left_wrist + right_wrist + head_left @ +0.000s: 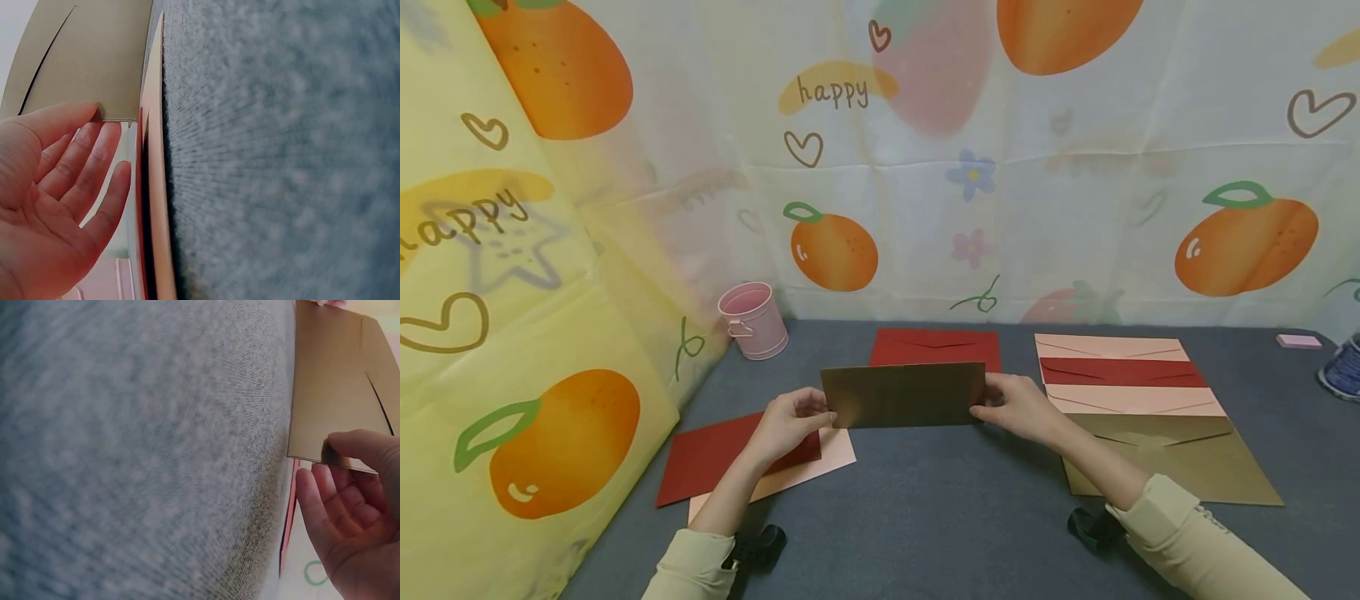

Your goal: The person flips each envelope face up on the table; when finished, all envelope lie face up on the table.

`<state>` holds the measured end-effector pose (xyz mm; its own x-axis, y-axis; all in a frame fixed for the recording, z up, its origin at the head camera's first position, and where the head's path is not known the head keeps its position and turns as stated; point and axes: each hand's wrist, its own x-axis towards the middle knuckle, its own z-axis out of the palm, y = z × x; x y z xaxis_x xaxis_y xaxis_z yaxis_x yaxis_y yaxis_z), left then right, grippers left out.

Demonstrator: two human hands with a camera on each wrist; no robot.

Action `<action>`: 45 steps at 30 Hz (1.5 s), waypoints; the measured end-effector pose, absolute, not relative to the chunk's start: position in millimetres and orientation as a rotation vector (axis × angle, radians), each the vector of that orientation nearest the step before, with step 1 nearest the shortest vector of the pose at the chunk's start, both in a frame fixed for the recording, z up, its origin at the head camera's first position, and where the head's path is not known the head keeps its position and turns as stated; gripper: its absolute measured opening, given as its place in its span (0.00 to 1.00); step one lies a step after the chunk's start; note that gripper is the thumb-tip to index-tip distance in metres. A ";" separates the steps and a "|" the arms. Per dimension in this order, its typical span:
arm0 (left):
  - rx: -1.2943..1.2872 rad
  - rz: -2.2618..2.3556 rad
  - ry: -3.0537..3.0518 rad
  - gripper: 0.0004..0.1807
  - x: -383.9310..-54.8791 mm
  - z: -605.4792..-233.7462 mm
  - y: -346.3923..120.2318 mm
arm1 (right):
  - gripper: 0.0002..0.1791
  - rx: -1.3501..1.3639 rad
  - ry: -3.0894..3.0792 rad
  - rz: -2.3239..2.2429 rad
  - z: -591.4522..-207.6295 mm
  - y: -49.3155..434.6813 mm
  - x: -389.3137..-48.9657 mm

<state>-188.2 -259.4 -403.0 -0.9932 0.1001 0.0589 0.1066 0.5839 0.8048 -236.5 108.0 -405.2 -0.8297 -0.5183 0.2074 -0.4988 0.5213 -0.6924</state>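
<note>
A cloth backdrop (700,92) printed with oranges, hearts and the word "happy" hangs behind and along the left of a blue-grey table (917,517) whose surface looks fine-grained and fibrous close up.

The gold envelope (904,396) is near the middle of the table, in front of a red envelope (936,343) that it partly hides. It is raised on its long side, long axis running left to right, with one broad face toward the person. Whether its lower edge touches the table is unclear. It is a thin, flat rectangle with a soft metallic sheen; both wrist views show a dark, slanting flap edge on its face.

The left hand (790,423) pinches its left end, thumb on the near face and fingers behind; the right hand (1018,407) pinches the right end likewise.

At left, a matte red envelope (722,458) lies over a pink one (831,454), long axes slanting from near left to far right. At right, four overlap in a row, long axes left to right: pink (1108,345), red (1120,372), pink (1135,400) and, nearest, gold (1172,471), its pointed flap aimed toward the near side.

A glossy pink bucket (754,323) stands far left. Far right are a small pale block (1298,342) and a partly visible blue object (1343,367).
</note>
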 end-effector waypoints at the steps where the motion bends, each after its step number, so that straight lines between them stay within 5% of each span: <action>1: -0.181 -1.413 -2.787 0.08 -188.7 -403.1 -259.0 | 0.08 -0.900 2.720 -1.229 -404.9 108.1 -236.5; 15: -0.114 -1.464 -2.700 0.12 -198.0 -399.5 -246.4 | 0.07 -0.750 2.764 -1.265 -402.0 112.1 -238.0; 28: 0.127 -1.673 -2.600 0.20 -215.1 -397.3 -221.6 | 0.29 -0.475 2.739 -1.382 -405.6 120.4 -248.1; 45: 0.063 -1.423 -2.690 0.24 -233.5 -407.9 -203.3 | 0.33 -0.430 2.860 -1.216 -405.1 119.8 -252.8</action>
<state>-233.5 -203.3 -407.9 -0.9943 -0.0824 0.0671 0.0091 0.5630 0.8264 -252.8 119.8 -405.1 -0.9624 -0.2514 0.1026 -0.2483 0.6620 -0.7072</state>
